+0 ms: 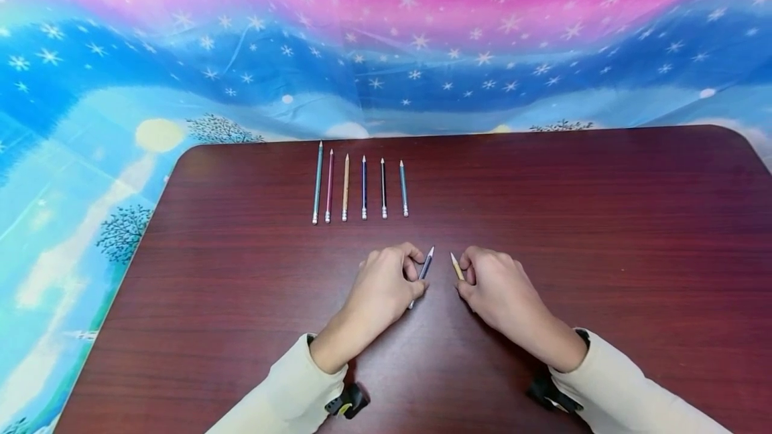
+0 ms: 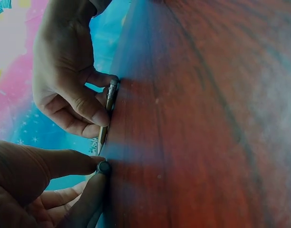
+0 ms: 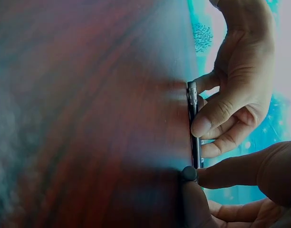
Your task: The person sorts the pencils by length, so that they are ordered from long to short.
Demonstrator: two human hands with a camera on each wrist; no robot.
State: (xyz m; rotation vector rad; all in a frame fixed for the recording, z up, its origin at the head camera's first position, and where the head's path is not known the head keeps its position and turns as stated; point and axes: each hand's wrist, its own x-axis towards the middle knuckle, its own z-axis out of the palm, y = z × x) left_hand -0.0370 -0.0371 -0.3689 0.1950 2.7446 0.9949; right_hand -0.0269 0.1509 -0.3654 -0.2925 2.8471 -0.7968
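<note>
Between thumb and fingers my left hand (image 1: 382, 280) pinches a dark pencil (image 1: 427, 265), its tip pointing away and slightly right, low over or on the table. Just to the right, my right hand (image 1: 497, 283) pinches a shorter-looking yellow pencil (image 1: 457, 266), tip leaning left. The two tips are close but apart. In the left wrist view the yellow pencil (image 2: 103, 133) lies along the tabletop under the right hand's fingers. The right wrist view shows the dark pencil (image 3: 195, 133) held by the left hand, its eraser end toward the wrist. The right palm covers most of the yellow pencil in the head view.
Several pencils lie in a row farther back, tips away, from a long teal pencil (image 1: 317, 183) at left to a shorter blue pencil (image 1: 403, 187) at right. The dark-red wooden table (image 1: 603, 220) meets a snowflake-patterned cloth (image 1: 416, 39) behind it.
</note>
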